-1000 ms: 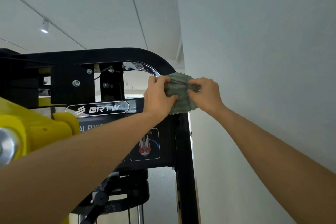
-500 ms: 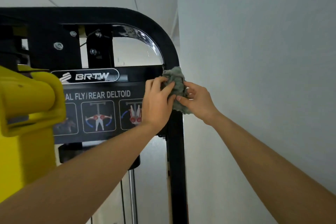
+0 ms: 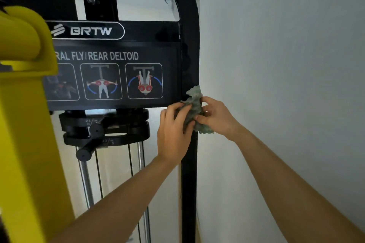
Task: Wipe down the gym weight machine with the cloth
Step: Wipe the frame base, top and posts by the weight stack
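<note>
— Where was the cloth (image 3: 194,109)?
— Right of the frame's middle, bunched against the black post (image 3: 189,173) of the weight machine (just under the picture sign (image 3: 110,77)).
— And the hands?
— Left hand (image 3: 173,134) and right hand (image 3: 215,116) both gripped it, fingers curled round.
</note>
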The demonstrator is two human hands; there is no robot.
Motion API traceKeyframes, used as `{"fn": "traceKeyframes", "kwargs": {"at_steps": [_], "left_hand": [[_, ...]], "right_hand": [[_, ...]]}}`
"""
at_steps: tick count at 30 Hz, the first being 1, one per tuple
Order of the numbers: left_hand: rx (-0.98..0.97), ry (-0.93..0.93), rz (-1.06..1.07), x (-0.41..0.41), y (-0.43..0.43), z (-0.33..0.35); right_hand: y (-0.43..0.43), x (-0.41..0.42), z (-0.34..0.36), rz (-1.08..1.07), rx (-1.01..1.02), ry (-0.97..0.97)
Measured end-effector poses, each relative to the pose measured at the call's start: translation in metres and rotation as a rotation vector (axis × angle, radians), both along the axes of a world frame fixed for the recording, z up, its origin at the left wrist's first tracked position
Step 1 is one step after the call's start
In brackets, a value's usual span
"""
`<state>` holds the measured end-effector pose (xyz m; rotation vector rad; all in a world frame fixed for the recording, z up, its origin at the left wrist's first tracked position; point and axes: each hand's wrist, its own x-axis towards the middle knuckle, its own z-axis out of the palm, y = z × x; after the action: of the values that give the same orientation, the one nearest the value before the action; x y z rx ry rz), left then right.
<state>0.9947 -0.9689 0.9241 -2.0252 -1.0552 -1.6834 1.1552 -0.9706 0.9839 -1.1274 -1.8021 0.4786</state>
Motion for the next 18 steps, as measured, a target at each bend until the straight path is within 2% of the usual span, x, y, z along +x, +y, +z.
{"fn": "traceKeyframes", "kwargs": {"at_steps": [6, 11, 14, 18], "left_hand": [[-0.183, -0.357, -0.212, 0.012, -0.013, -0.031], [-0.304, -0.492, -0.305, 0.013, -0.021, -0.035], [-0.399, -0.596, -0.242, 0.013, -0.026, -0.03], [-0.493, -0.806, -0.454, 0.018, -0.024, -0.019]], "right_hand": [[-0.009, -0.006, -0.043, -0.002, -0.076, 0.036], [-0.022, -0.009, -0.056, -0.065, -0.114, -0.007], [-0.031, -0.011, -0.053, -0.017, -0.16, 0.115], [-0.035, -0.015, -0.049, 0.04, -0.167, 0.327]]}}
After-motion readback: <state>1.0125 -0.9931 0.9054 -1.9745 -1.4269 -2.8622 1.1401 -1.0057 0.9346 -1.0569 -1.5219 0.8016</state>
